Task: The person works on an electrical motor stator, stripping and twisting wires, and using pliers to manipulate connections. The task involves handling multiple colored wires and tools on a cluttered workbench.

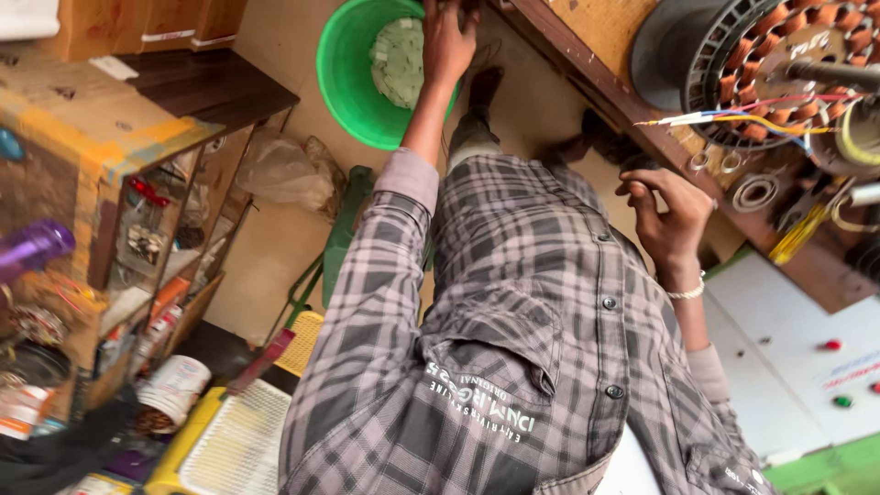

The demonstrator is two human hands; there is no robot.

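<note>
- Close by the body, the right hand (674, 215) hangs at the table (596, 78) edge with the wrist bent and the fingers curled; I cannot tell whether they pinch anything.
- Beyond, the left hand (449, 41) stretches straight-armed into the green basin (344, 82), its fingers hidden, over the pale green pieces (396, 64); none is lifted out yet.

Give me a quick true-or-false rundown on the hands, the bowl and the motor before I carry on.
1. The left hand reaches into the green bowl. True.
2. The right hand grips the coloured wires. False: it is by the bench edge, fingers curled, apart from the wires.
3. A bracelet sits on the right wrist. True.
4. The motor with copper coils lies on the floor. False: it rests on the wooden bench.
</note>
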